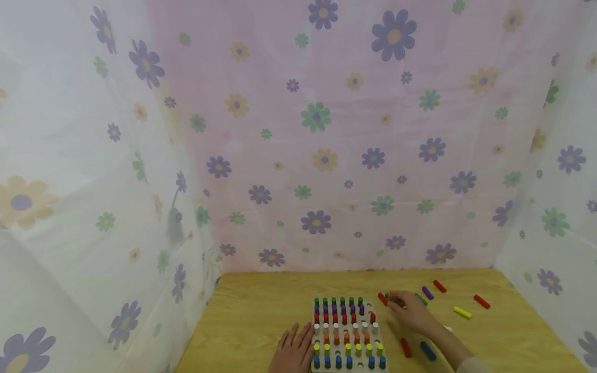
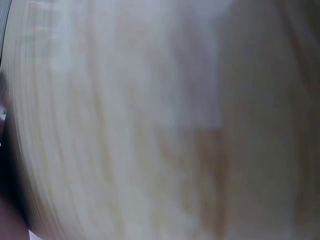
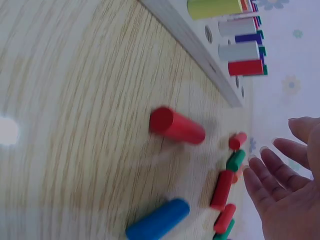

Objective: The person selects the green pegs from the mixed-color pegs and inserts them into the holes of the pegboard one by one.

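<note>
A pale pegboard (image 1: pixel 380 332) stands at the table's front, filled with rows of green, purple, red, white, orange, yellow and blue pegs; a few holes are bare. My left hand (image 1: pixel 295 349) lies flat at the board's left edge, fingers straight. Beyond the board's right side, my right hand (image 1: pixel 410 310) hovers over loose pegs. The right wrist view shows its fingers loosely spread, with nothing held. Below it lie a red peg (image 3: pixel 221 190), a green peg (image 3: pixel 235 161) and another red peg (image 3: pixel 238 140). An orange peg is partly hidden there.
Nearer the front lie a red peg (image 1: pixel 406 347) and a blue peg (image 1: pixel 428 350). Farther right are a yellow peg (image 1: pixel 463 312), a red peg (image 1: pixel 482 301) and a purple peg (image 1: pixel 427 292). Flowered sheets (image 1: pixel 345 248) enclose the wooden table (image 1: pixel 247 311). The left wrist view is blurred.
</note>
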`<state>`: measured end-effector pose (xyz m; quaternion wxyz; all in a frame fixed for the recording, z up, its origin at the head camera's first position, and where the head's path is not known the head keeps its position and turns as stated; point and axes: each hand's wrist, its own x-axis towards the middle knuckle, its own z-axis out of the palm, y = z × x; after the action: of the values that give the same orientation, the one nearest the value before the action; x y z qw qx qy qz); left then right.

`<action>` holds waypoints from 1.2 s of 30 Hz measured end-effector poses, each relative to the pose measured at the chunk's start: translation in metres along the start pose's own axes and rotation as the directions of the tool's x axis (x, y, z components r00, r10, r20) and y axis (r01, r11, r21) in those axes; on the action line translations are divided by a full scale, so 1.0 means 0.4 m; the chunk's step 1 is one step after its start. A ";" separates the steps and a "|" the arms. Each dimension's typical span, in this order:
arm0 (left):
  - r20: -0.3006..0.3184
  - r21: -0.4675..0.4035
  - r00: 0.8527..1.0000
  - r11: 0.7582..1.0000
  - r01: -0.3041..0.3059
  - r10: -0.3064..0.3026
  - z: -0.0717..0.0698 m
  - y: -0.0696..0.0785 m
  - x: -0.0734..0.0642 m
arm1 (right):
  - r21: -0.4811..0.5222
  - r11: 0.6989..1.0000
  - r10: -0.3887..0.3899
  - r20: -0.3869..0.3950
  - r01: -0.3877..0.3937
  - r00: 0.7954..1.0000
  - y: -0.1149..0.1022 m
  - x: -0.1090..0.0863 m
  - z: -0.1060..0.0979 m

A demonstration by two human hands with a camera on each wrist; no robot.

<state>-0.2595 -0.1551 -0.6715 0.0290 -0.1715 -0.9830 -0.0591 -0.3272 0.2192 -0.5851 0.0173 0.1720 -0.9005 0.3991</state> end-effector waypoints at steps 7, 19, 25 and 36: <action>0.014 -0.024 1.000 1.000 0.004 -0.004 -0.012 0.003 0.000 | -0.015 0.998 0.066 -0.041 -0.067 0.997 0.027 -0.023 -0.043; 0.021 -0.039 1.000 0.999 0.002 -0.001 -0.012 0.003 0.002 | -0.059 0.995 0.080 -0.077 -0.085 0.994 0.061 -0.047 -0.120; 0.038 -0.038 0.999 0.999 0.006 -0.004 -0.007 -0.001 0.002 | -0.076 0.992 0.091 -0.110 -0.099 0.990 0.081 -0.052 -0.129; 0.024 -0.049 1.000 0.999 0.008 -0.007 -0.008 0.000 0.002 | -0.162 0.982 0.079 -0.142 -0.102 0.987 0.133 -0.037 -0.130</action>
<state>-0.2602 -0.1553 -0.6683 0.0127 -0.1691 -0.9822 -0.0812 -0.3360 0.2941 -0.5901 0.0742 0.1015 -0.9347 0.3326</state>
